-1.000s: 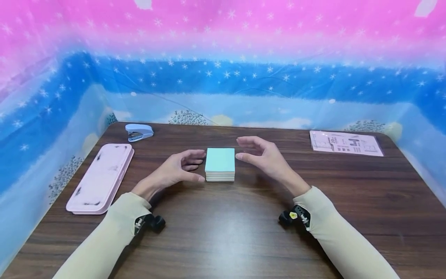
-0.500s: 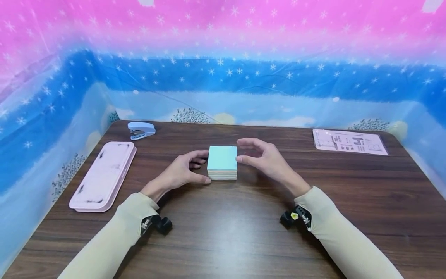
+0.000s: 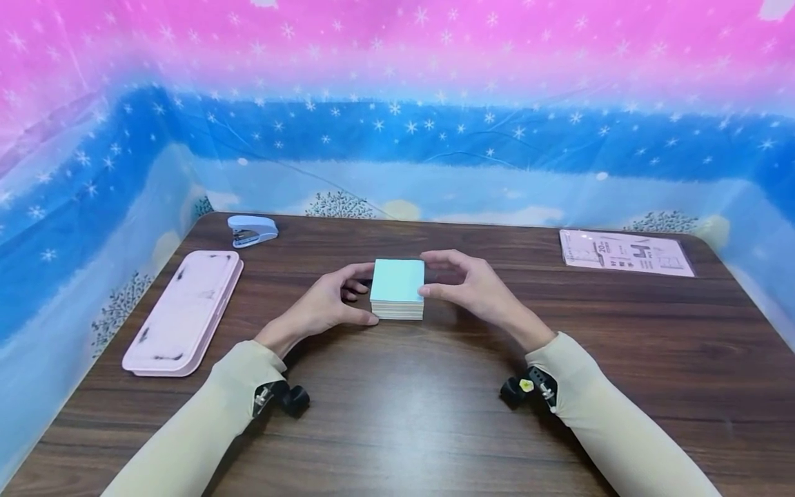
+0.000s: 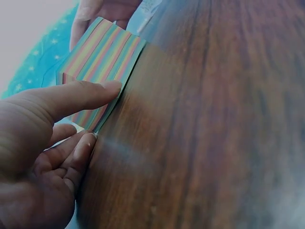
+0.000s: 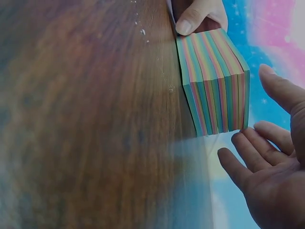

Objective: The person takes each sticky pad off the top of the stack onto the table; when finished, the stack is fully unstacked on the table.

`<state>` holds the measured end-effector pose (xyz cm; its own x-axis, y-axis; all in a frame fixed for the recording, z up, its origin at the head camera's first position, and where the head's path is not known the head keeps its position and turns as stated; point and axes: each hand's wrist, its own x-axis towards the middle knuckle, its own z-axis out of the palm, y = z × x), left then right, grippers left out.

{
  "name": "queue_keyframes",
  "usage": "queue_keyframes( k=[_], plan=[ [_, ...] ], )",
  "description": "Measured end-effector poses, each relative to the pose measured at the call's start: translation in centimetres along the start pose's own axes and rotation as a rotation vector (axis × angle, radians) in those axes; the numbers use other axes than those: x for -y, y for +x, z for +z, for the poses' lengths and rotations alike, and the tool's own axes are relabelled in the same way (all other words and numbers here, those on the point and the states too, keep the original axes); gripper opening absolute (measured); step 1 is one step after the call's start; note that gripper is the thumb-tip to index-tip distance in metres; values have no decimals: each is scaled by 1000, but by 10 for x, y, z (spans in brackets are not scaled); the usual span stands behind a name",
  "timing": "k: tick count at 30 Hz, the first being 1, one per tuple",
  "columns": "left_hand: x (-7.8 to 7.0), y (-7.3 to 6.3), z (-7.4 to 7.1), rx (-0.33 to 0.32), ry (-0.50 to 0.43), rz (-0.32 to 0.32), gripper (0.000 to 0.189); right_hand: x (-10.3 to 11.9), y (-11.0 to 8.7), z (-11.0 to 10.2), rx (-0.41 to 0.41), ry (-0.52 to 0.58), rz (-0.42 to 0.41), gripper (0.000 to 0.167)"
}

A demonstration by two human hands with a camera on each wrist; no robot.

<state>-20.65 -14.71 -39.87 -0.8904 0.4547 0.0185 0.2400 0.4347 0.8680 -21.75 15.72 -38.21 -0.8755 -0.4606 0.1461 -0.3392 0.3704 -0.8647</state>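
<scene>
Paper stack [image 3: 397,281]: on the wooden table [image 3: 397,400], near the middle, between the hands; the underside is out of sight, and the head view hides the far face.
Left hand [image 3: 319,301]: holds the near-left corner, thumb across the near face, fingers bent at the left side — how far they reach along it is hard to see.
Right hand [image 3: 475,288]: wide, beside the stack's right side; from the head its thumb overlaps the top edge, yet the right wrist view shows that thumb apart. Whether another finger touches, I cannot tell.
Stack direction: lying flat, mint sheet up, near face toward the person; the top looks roughly square, so a long axis is hard to pick.
Stack sides: pink, yellow and teal layers parallel to the table, washed out in the head view.
Sleeves [image 3: 186,428]: cut off by the bottom edge.
Pink case [image 3: 186,310]: lengthwise, near left to far right.
Stapler [image 3: 251,230]: beyond the case.
Flat packet [image 3: 627,252]: far right — small print illegible.
</scene>
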Motion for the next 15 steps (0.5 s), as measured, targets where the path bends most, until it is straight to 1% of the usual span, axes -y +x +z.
queue_keyframes(
  k=[6, 15],
  plan=[
    [0, 0, 0, -4, 32, 6, 85, 1, 1, 1, 16, -20, 12, 65],
    [0, 1, 2, -16, 20, 15, 85, 1, 2, 0, 59, -112, -6, 73]
  ],
)
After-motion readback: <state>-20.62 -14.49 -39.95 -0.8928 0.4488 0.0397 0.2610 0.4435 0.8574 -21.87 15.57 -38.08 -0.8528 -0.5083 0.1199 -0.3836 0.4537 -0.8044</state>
